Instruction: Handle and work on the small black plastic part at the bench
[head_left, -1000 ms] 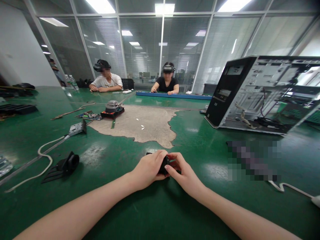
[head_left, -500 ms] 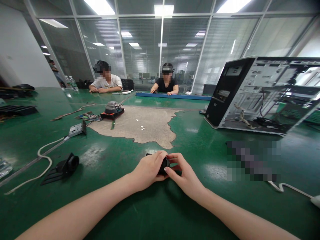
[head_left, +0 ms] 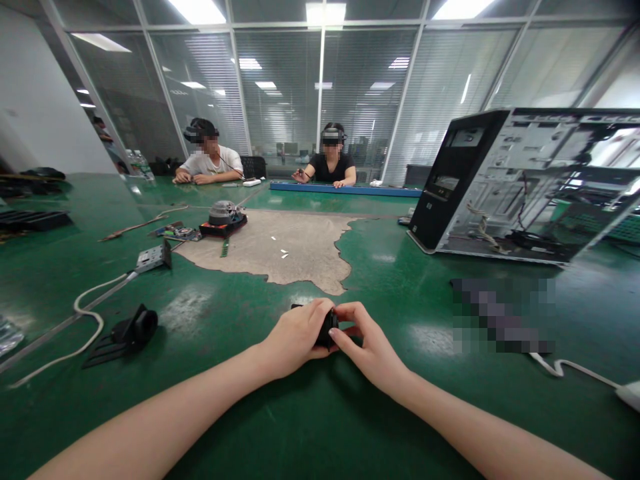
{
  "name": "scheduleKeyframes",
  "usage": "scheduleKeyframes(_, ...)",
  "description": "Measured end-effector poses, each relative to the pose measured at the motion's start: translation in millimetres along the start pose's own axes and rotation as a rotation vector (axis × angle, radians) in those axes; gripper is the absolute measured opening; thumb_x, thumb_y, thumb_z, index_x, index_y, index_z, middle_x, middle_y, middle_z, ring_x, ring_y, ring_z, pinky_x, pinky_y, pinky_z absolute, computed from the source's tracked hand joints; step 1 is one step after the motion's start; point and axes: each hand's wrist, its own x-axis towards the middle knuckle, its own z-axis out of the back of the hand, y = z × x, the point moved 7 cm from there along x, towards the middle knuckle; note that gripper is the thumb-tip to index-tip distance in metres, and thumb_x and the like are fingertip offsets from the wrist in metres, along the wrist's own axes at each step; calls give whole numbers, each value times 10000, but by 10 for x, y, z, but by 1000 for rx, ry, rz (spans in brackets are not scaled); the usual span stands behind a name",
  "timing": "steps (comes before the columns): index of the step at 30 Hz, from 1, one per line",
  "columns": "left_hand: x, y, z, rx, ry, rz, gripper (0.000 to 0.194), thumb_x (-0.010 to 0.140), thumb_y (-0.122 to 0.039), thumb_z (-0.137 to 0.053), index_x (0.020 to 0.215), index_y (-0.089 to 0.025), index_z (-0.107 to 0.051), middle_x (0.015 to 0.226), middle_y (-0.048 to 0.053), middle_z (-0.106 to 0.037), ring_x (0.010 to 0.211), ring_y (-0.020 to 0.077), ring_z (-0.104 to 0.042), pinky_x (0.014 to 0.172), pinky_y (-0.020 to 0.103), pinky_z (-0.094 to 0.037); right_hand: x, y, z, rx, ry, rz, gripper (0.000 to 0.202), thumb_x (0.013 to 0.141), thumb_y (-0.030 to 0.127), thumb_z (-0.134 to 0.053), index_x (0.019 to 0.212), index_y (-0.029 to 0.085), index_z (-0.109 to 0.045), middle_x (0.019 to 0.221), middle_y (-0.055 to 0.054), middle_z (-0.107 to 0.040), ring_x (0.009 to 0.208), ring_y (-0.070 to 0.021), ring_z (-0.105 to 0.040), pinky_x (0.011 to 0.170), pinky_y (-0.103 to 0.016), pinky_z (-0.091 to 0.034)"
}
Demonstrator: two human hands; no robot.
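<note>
Low over the table's near middle, a small black boxy part (head_left: 327, 331) is held between my two hands. My left hand (head_left: 299, 328) wraps it from the left and above, covering most of it. At its right end, the thumb and fingertips of my right hand (head_left: 369, 340) pinch the edge. What kind of part it is cannot be made out, as the fingers hide much of it. To the left lies a black plastic bracket with a round duct (head_left: 135, 331).
An open computer case (head_left: 480, 187) stands at right. Below it is a blurred-out dark strip (head_left: 500, 317) with a white cable. A heatsink fan (head_left: 225, 213), circuit board (head_left: 176, 231) and metal bracket (head_left: 153, 256) lie at left. Two people sit across the green table (head_left: 390, 267).
My thumb on the right hand has shifted slightly up and left along the black part. Across the table, the dark-shirted person has raised one hand.
</note>
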Motion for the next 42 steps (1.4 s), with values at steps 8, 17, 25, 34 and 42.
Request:
scheduleKeyframes(8, -13, -18, 10, 8, 7, -16, 605, 666, -154, -620, 1158, -203, -271, 1130, 75, -469, 962, 235, -517, 792, 350, -436, -16, 80, -6, -60, 6, 78, 193, 755, 160, -531, 934, 219, -491, 968, -37, -506, 918, -174, -520, 712, -289, -496)
scheduleKeyframes(17, -9, -9, 12, -5, 0, -8, 578, 686, -210, -615, 1153, -213, -276, 1106, 72, -479, 934, 238, -533, 774, 366, -443, 2, -28, -44, 20, 42, -42, 212, 797, 190, -491, 1004, 204, -451, 952, -40, -530, 847, -159, -558, 703, -303, -506)
scheduleKeyframes(25, -2, -14, 0, -4, -1, -23, 590, 677, -189, -617, 1153, -215, -271, 1113, 67, -472, 956, 237, -521, 786, 355, -442, -1, 61, 5, -21, -2, 76, 137, 770, 176, -522, 899, 212, -495, 972, -39, -488, 943, -176, -506, 708, -276, -498)
scheduleKeyframes(34, 3, -2, 4, 1, -1, -7, 616, 663, -201, -633, 1159, -213, -268, 1103, 71, -478, 943, 237, -533, 779, 358, -443, 3, -40, -65, 85, 59, -78, 213, 807, 198, -477, 1007, 211, -404, 959, -44, -505, 844, -164, -559, 691, -311, -516)
scheduleKeyframes(42, 0, -12, -7, 12, 0, -17, 616, 677, -210, -628, 1168, -207, -256, 1130, 81, -464, 969, 247, -524, 788, 367, -441, -4, 75, 18, -35, -18, 85, 95, 780, 182, -515, 865, 207, -483, 982, -46, -492, 937, -181, -510, 705, -287, -493)
